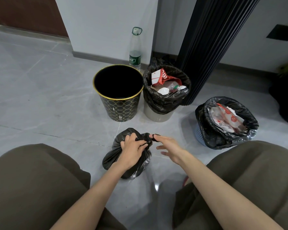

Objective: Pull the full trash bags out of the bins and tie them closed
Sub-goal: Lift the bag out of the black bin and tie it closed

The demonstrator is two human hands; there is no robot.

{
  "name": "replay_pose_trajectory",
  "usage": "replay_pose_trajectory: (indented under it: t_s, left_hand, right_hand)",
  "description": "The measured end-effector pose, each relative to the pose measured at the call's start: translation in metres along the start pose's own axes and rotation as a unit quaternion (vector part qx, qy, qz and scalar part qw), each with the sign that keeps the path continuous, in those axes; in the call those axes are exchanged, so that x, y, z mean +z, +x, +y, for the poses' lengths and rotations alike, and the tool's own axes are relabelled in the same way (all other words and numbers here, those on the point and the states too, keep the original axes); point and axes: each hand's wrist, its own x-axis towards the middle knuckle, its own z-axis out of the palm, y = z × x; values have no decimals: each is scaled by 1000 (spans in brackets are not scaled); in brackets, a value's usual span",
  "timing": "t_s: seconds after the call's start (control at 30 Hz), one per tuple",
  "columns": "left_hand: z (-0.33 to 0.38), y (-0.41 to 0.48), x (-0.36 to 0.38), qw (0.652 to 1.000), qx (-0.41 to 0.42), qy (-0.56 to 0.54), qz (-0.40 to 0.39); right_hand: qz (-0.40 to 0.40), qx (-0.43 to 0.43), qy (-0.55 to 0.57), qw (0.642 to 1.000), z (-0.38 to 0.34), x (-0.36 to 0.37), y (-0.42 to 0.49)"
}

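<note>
Crouching low, the person works at the lower centre of the frame. The left hand [133, 150] grips the gathered neck of the bag [113, 155], fingers curled round the bunched plastic, which seems meant to keep the mouth closed while the knot is made. The right hand [170, 148] pinches a short tail of plastic between thumb and forefinger just beside the neck, its other fingers spread loose, probably to draw the knot tight.

The bag sits on the floor [40, 97] between the knees, near enough for both hands to work over it. Just above it, at centre, the gold bin [120, 107] stands upright with no liner; I judge the bag came from there.

Two bags are left to pull. The middle bin [156, 116], touching the gold bin's right side, holds a second bag [156, 100] folded over its rim. At right, well apart, the blue bin [200, 135] holds a third bag [223, 138]. Both are open and full of wrappers.

A bottle [135, 50] stands by the wall behind the bins.
</note>
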Motion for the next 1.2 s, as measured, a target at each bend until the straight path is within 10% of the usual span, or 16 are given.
replay_pose_trajectory:
  t_s: [0.07,0.13,0.23,0.3,0.43,0.57,0.77,0.87,0.93,1.0,1.07,1.2]
  left_hand:
    - [0,0,-1,1000,-5,3,-1]
    - [0,1,-2,1000,-8,6,0]
    - [-2,2,-3,1000,-24,9,7]
    - [-5,5,-6,999,-43,13,13]
    - [-7,7,-11,998,-54,25,5]
    - [-5,4,-7,999,-32,14,-12]
    - [-4,3,-8,999,-26,14,-22]
    - [-2,4,-8,999,-21,20,-33]
    - [-1,3,-8,999,-20,24,-38]
    - [-1,3,-9,999,-19,27,-38]
    - [-2,3,-9,999,-19,30,-36]
    - [-5,5,-11,999,-35,31,-27]
  right_hand:
    - [63,-116,-248,960,5,-1,4]
    - [81,-181,-527,827,6,-6,6]
    - [66,-224,-667,708,-2,-13,2]
    - [50,-220,-621,750,-9,-15,-1]
    - [-5,-107,-120,987,-18,-4,-9]
    - [-21,69,169,983,-11,5,-3]
    - [-19,94,318,943,-9,2,-4]
    - [10,55,267,962,-4,5,-3]
    - [103,-58,28,993,2,3,0]
    - [190,-171,-384,887,10,-2,4]
    - [212,-236,-559,766,13,-8,6]
    - [162,-145,-456,863,13,-12,13]
